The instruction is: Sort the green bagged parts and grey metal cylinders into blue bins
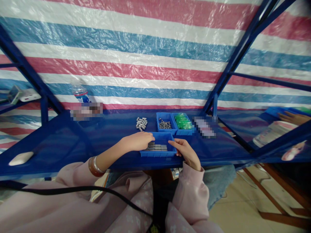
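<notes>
Reaching into the near blue tray (158, 153) from its left end, the left hand (137, 141) has its fingertips down among the small grey metal pieces (157, 147) lying in a row along the tray floor; whether those fingers are pinched on a piece or only resting on them I cannot tell, since the knuckles hide the tips. The right hand (186, 152) sits at the tray's right end, thumb and fingers curled loosely against the rim as if steadying it, not closed around anything that shows. The tray's long axis runs left to right across the blue bench (60, 142), between the two hands, and the metal pieces lie nearer the left hand. Just beyond stand two more bins, one with grey parts (165, 124) and one with green parts (183, 122), and a loose heap of metal cylinders (141, 123) lies on the bench to their left.
</notes>
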`<state>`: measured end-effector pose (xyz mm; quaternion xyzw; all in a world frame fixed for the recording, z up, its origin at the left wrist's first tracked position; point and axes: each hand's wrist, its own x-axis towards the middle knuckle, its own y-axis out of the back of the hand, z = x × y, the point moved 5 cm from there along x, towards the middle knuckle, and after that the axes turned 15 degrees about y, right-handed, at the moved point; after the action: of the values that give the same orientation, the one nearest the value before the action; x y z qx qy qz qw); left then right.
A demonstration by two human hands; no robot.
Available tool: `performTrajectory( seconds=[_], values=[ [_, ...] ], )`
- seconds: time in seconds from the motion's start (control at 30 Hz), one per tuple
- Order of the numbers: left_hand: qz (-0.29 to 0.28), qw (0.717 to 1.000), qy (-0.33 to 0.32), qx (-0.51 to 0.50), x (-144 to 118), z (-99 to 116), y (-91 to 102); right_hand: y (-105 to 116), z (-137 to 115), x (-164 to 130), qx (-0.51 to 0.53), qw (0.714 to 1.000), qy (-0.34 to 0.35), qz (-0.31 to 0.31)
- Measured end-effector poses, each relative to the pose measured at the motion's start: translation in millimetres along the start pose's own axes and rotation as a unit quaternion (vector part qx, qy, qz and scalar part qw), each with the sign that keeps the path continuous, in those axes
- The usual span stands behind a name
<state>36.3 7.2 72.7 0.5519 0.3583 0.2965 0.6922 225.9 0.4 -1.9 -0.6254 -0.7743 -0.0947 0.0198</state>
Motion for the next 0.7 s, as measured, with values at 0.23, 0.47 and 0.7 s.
performTrajectory(
  seconds=[0.23, 0.47, 0.7],
  values=[
    [0.183, 0.969, 0.029, -0.164, 10.9, -58.7, 51.4, -0.6, -0.6, 0.3, 0.0, 1.0, -0.001, 0.0],
    [0.188, 0.95, 0.18, -0.173, 54.2, -141.9, 24.4, 0.6, 0.9, 1.1, -0.001, 1.0, -0.008, 0.003],
    [0.108, 0.949, 0.269, -0.124, 73.0, -156.4, -3.0, 1.3, 5.8, 0.9, 0.008, 1.0, -0.008, 0.002]
  ],
)
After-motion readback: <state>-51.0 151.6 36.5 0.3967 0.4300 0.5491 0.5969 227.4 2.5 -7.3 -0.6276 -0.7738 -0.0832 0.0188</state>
